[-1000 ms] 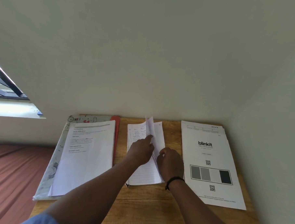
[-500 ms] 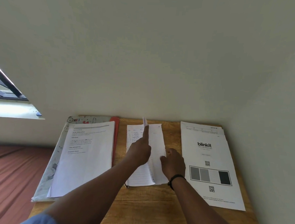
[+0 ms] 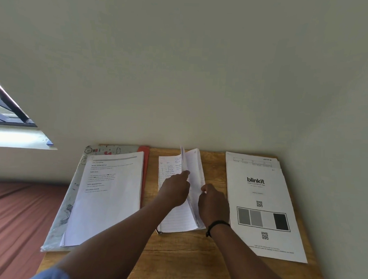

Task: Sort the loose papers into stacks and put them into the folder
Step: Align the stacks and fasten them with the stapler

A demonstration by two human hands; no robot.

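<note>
Three paper groups lie on a wooden table [image 3: 186,253]. At left, a printed text stack [image 3: 106,199] rests on a patterned folder [image 3: 70,202] with a red edge. In the middle lies a stack of lined handwritten sheets [image 3: 178,220]. My left hand [image 3: 175,190] holds up one sheet of it, which stands on edge. My right hand [image 3: 213,204] grips the right-hand sheets of the same stack. At right lies a "blinkit" printed stack [image 3: 264,206].
A wall rises directly behind the table and another close on the right. A window [image 3: 9,114] with a sill is at far left. Reddish-brown floor [image 3: 15,218] lies left of the table. Bare wood shows along the table's near edge.
My left hand has kept leafing through the middle stack; the raised sheet stands upright again with handwriting showing to its left. My right hand shifted slightly on the right-hand sheets.
</note>
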